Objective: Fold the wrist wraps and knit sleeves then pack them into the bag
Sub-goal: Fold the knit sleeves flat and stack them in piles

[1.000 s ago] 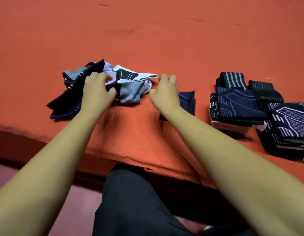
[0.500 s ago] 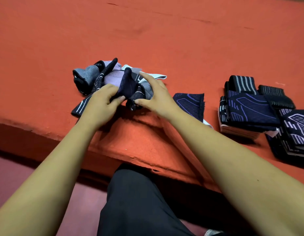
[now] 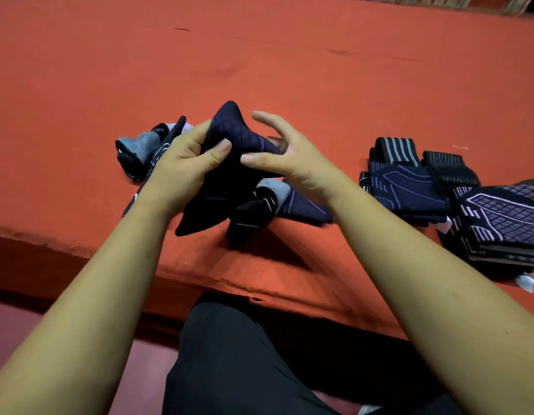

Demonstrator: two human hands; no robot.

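Two hands work on one dark blue sleeve (image 3: 230, 127), lifted just above the orange table (image 3: 289, 70). The left hand (image 3: 185, 163) grips it, thumb pressed across the front and fingers curled behind. The right hand (image 3: 289, 163) pinches it between the thumb and the lower fingers, with the forefinger raised free.

The sleeve's long axis runs on a slant: one pointed end stands up and away from the person, and the other hangs down toward the table's front edge (image 3: 80, 244).

Below the sleeve dangles one black piece with a grey cuff (image 3: 256, 211). Beside that, under the right wrist, lies one flat blue piece (image 3: 304, 208). Left of the sleeve sits a small loose heap (image 3: 140, 148); how many pieces it holds I cannot tell. Well to the right of the sleeve stand two folded stacks (image 3: 406, 187) (image 3: 505, 223), with two striped wraps (image 3: 394, 148) (image 3: 448, 166) behind the nearer stack. Beyond the sleeve the table is bare orange cloth up to its far edge.
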